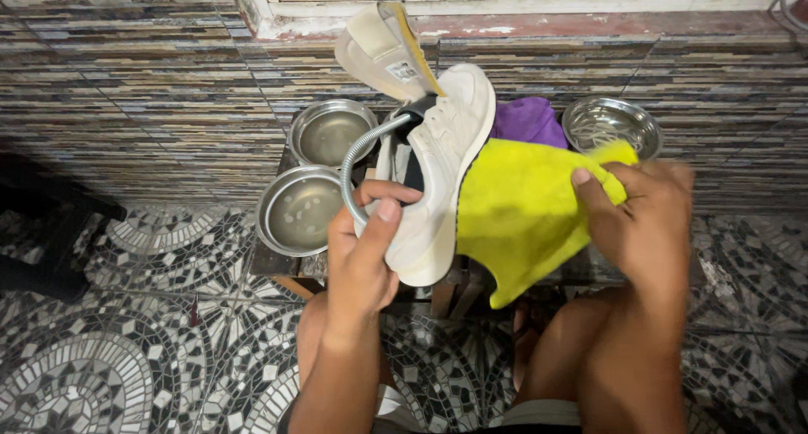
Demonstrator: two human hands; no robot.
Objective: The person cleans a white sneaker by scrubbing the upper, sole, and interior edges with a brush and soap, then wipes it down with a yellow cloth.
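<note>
Low stool point(286, 261): three steel bowls point(300, 210)

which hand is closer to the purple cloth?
Right. The right hand holds the yellow cloth just below and right of the purple cloth; the left hand grips the white shoe, farther left.

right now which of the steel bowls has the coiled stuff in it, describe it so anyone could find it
Start at the small table against the tiled wall. Three steel bowls sit on it: two on the left of the white shoe, one on the right past the purple cloth. That lone right bowl, above the right hand, holds pale coiled strands.
</note>
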